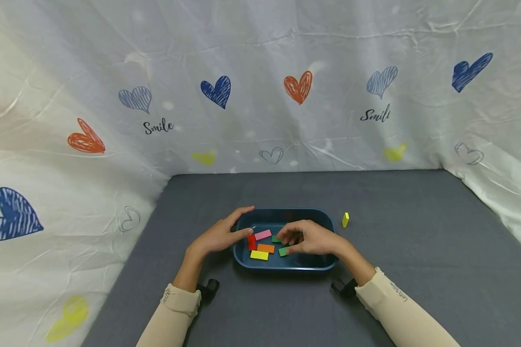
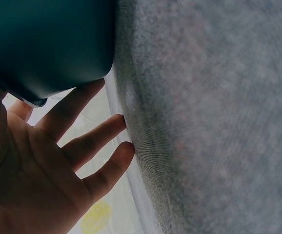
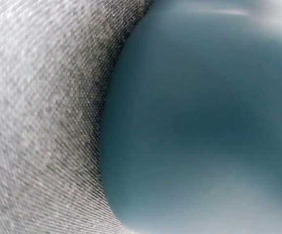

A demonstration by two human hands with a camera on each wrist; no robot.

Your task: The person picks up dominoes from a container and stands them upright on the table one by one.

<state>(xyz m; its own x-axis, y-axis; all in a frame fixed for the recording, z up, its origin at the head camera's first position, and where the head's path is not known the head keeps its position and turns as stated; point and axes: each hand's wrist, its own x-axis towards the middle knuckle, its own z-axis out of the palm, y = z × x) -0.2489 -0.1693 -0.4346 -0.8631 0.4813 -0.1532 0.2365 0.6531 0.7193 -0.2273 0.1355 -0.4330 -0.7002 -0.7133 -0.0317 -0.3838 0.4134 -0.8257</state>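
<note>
A dark blue tray stands on the grey table with small coloured blocks inside. My left hand rests at the tray's left end, thumb over the rim and fingers spread along the outside. In the left wrist view, one finger of the left hand touches the tray wall. My right hand reaches down into the tray and pinches a green block, partly hidden by the thumb. Another green block shows beside its fingertips. The right wrist view catches only the blurred tray side.
Left in the tray lie a red block, a pink block, an orange block and a yellow block. Outside, to the right, another yellow block stands upright. A printed curtain hangs behind the table.
</note>
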